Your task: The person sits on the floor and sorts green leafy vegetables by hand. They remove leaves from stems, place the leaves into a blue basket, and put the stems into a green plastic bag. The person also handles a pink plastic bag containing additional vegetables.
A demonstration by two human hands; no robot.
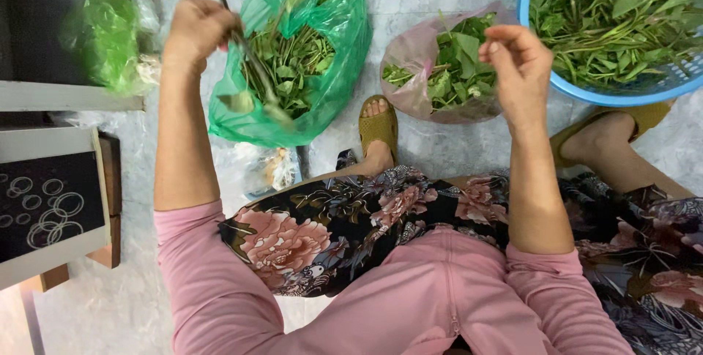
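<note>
My left hand [196, 31] is raised and closed around a long green vegetable stem [253, 68] whose leafy end hangs blurred over the green plastic bag [337, 47] of greens. My right hand [518, 62] hovers over the pinkish clear bag [410, 55] of leaves, fingers curled loosely with nothing visible in them. A blue plastic basket [586, 93] full of leafy stems stands at the upper right, just beyond my right hand.
My feet in mustard sandals [378, 126] rest on the marble floor between the bags. Another green bag [106, 36] sits on a white ledge at the left. A dark patterned board [47, 205] lies lower left. A small clear bag [272, 168] lies by my knee.
</note>
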